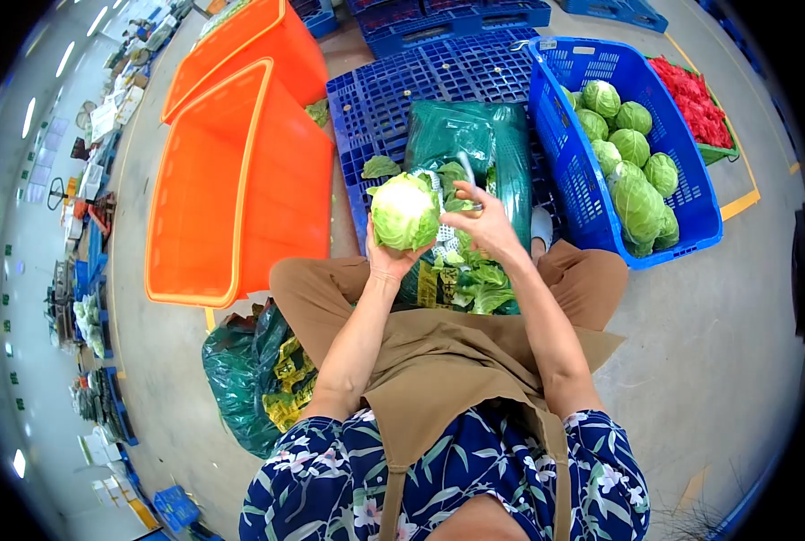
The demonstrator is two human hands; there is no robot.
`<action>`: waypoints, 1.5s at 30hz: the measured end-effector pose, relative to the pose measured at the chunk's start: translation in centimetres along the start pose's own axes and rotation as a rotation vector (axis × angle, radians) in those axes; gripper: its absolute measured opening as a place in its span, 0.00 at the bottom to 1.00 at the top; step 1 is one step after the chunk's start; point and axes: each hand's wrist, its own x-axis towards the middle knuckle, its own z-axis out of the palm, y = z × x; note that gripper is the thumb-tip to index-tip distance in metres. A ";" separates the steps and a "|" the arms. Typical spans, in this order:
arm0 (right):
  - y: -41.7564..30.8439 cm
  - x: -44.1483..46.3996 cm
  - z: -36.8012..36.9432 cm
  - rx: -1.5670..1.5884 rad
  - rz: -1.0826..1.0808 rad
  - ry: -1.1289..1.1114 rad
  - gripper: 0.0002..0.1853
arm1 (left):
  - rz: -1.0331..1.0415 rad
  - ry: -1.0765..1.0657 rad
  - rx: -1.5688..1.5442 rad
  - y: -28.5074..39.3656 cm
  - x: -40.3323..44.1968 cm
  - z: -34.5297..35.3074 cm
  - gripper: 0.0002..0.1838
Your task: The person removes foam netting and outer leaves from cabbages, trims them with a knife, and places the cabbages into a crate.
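My left hand [390, 260] cups a pale green cabbage [405, 213] from below and the left side, holding it up in front of me. Just right of the cabbage is my right hand [487, 225], its fingers curled and apart from the leaves. A thin grey blade, apparently a knife [466, 169], sticks up from that hand; its handle is mostly hidden. Loose cabbage leaves [485, 287] lie below my right hand and between my legs. Behind the cabbage, a bundle of green plastic bags [467, 128] rests on the blue pallet [366, 117].
Orange bins [240, 189] stand to my left. On the right, a blue crate [572, 176] holds several cabbages [631, 144], beside a green crate of red netting [688, 101]. A crumpled green bag [240, 379] lies by my left knee.
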 end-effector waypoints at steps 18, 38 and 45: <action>-3.4 -4.7 2.6 -0.163 -0.287 0.379 0.13 | 0.216 -0.133 0.487 3.3 0.0 -0.1 0.41; -1.0 0.0 0.8 0.283 0.009 -0.383 0.36 | -0.318 -0.169 0.184 2.8 -4.6 4.0 0.48; 4.6 -1.7 3.5 0.696 0.388 -0.201 0.35 | -0.076 0.081 0.855 3.5 -5.8 6.2 0.43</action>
